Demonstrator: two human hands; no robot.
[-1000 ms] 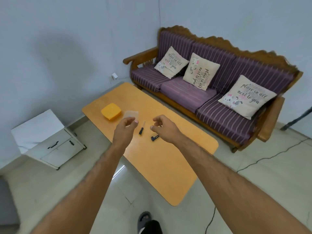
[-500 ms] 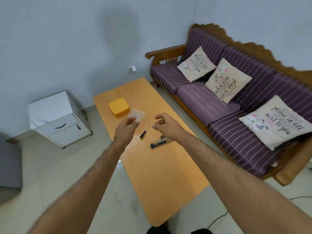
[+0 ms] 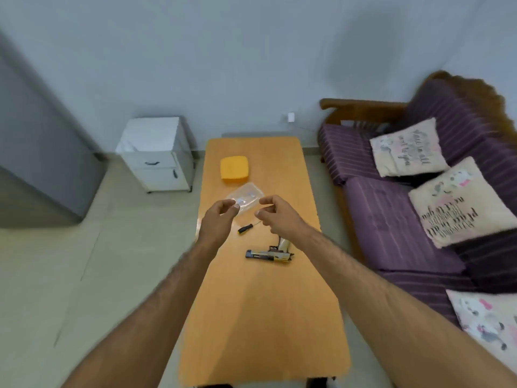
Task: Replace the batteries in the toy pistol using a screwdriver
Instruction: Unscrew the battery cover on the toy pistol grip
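At frame centre I hold my left hand and right hand above the bench, fingers loosely curled and empty, the toy pistol lying crosswise just below my nearer right hand, screwdriver between them.

Orange table carries toy pistol, screwdriver, clear box, yellow lid.

Single head-worn view: wide-angle, directed forward and down along the table, seen from standing height.
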